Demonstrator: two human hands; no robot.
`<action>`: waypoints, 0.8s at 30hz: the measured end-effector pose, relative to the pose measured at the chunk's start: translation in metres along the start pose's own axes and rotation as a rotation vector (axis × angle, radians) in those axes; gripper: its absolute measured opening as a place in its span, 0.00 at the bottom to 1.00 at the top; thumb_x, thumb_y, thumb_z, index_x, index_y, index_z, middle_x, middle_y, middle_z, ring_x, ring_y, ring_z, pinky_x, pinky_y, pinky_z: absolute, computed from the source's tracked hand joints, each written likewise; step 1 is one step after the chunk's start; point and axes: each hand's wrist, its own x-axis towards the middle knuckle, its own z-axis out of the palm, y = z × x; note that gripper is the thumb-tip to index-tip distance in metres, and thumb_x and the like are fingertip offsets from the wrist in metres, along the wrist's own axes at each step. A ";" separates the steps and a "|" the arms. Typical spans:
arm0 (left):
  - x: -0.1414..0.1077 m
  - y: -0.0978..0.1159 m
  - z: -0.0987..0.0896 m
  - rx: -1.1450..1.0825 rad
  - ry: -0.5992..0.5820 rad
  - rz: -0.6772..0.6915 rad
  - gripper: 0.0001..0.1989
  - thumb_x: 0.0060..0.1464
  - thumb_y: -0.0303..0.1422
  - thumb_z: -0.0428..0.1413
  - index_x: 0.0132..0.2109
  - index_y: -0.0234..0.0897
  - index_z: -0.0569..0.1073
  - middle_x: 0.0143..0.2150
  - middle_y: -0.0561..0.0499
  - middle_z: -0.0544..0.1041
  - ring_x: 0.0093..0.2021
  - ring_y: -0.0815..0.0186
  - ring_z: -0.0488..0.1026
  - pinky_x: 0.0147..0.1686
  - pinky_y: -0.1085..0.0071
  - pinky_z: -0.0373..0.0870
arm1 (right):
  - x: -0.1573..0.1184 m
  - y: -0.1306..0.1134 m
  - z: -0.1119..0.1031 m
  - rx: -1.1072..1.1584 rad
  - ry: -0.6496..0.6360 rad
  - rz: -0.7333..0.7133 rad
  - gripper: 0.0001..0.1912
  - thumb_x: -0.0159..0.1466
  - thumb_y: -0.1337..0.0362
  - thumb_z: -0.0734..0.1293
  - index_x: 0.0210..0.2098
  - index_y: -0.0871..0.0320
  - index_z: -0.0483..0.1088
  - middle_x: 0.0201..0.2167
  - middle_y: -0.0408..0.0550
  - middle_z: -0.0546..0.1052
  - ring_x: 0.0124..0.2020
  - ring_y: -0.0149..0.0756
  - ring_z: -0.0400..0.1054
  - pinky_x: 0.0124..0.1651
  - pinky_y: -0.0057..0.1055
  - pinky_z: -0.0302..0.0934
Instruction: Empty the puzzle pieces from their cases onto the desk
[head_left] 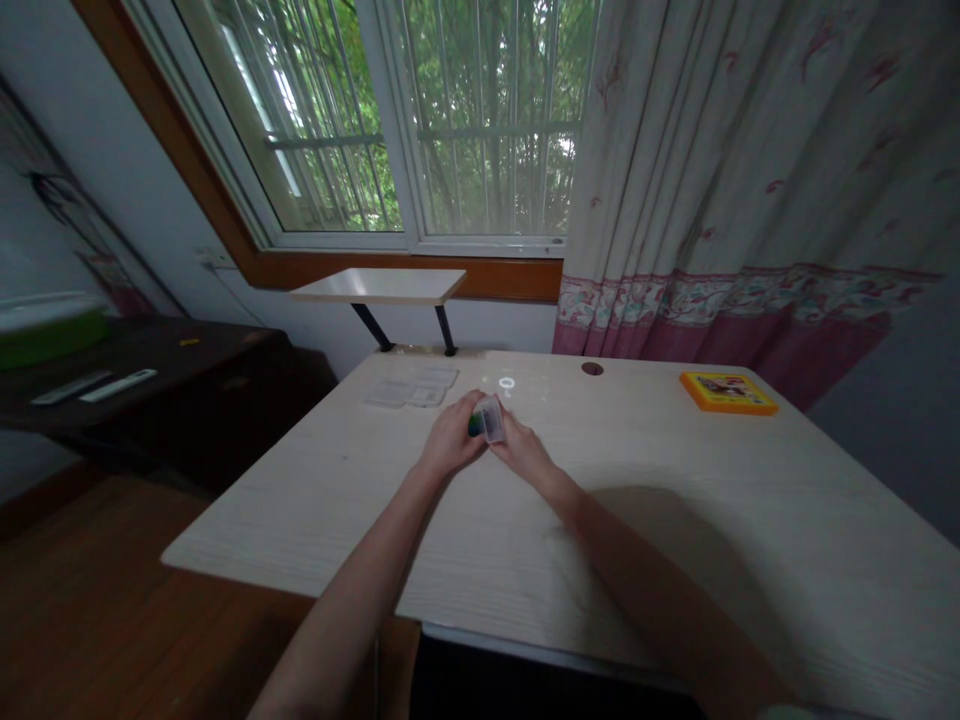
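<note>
My left hand [451, 436] and my right hand [523, 448] meet over the middle of the desk. Between them is a small clear plastic case [492, 419], tilted, with the fingers of my right hand closed round its side. A small green and dark blue object [475, 425] shows at the case's left side, against my closed left hand. Its kind is mostly hidden by the fingers, and I cannot tell whether it sits inside the case. Several flat clear plastic pieces [412, 388] lie on the desk beyond my left hand.
The pale wooden desk [300, 510] has a raised shelf [390, 285] at its back left and a round cable hole [592, 369]. A yellow-orange box [729, 392] lies at the back right. A dark side table [202, 370] stands at left, and a curtain [675, 200] hangs behind.
</note>
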 end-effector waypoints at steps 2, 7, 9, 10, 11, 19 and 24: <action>0.000 -0.002 0.001 -0.016 -0.002 -0.003 0.30 0.48 0.35 0.53 0.57 0.33 0.56 0.55 0.39 0.65 0.53 0.55 0.64 0.51 0.60 0.61 | 0.001 -0.001 0.000 -0.006 -0.009 0.006 0.40 0.58 0.64 0.62 0.64 0.54 0.36 0.53 0.54 0.66 0.46 0.44 0.68 0.46 0.41 0.64; -0.006 -0.010 0.001 -0.027 -0.028 0.000 0.33 0.47 0.33 0.53 0.59 0.31 0.53 0.57 0.37 0.62 0.56 0.55 0.62 0.53 0.60 0.60 | 0.002 -0.003 0.002 -0.011 -0.023 -0.021 0.40 0.58 0.68 0.61 0.64 0.53 0.36 0.54 0.53 0.65 0.46 0.42 0.67 0.47 0.39 0.63; -0.007 -0.012 0.000 -0.040 -0.047 -0.010 0.34 0.47 0.33 0.53 0.60 0.30 0.51 0.59 0.37 0.60 0.57 0.55 0.61 0.54 0.60 0.59 | 0.002 -0.003 0.003 -0.010 -0.022 -0.047 0.41 0.57 0.70 0.61 0.64 0.53 0.36 0.56 0.53 0.62 0.48 0.42 0.66 0.48 0.38 0.63; -0.007 -0.012 0.000 -0.050 -0.057 -0.016 0.34 0.47 0.33 0.53 0.61 0.30 0.51 0.59 0.37 0.59 0.58 0.56 0.60 0.55 0.60 0.59 | 0.002 -0.003 0.003 -0.011 -0.022 -0.053 0.41 0.57 0.70 0.60 0.64 0.53 0.35 0.57 0.53 0.61 0.48 0.41 0.66 0.48 0.38 0.63; -0.007 -0.012 -0.001 -0.061 -0.064 -0.020 0.34 0.48 0.33 0.53 0.61 0.30 0.50 0.60 0.37 0.58 0.59 0.56 0.59 0.56 0.60 0.58 | 0.002 -0.003 0.002 -0.013 -0.023 -0.053 0.41 0.57 0.70 0.60 0.64 0.54 0.35 0.58 0.53 0.61 0.48 0.41 0.66 0.48 0.38 0.63; -0.010 -0.024 -0.011 -0.142 -0.058 -0.110 0.36 0.47 0.30 0.53 0.62 0.37 0.48 0.60 0.41 0.58 0.56 0.58 0.63 0.53 0.60 0.61 | 0.002 0.000 -0.001 -0.046 0.080 0.102 0.32 0.58 0.71 0.59 0.61 0.52 0.48 0.53 0.48 0.67 0.46 0.39 0.67 0.48 0.34 0.62; -0.014 -0.034 -0.019 -0.119 0.032 -0.172 0.26 0.50 0.30 0.51 0.57 0.38 0.59 0.54 0.44 0.66 0.52 0.60 0.66 0.51 0.60 0.63 | 0.002 0.001 -0.002 -0.075 0.096 0.183 0.28 0.57 0.69 0.59 0.57 0.51 0.53 0.46 0.47 0.72 0.40 0.39 0.70 0.43 0.33 0.64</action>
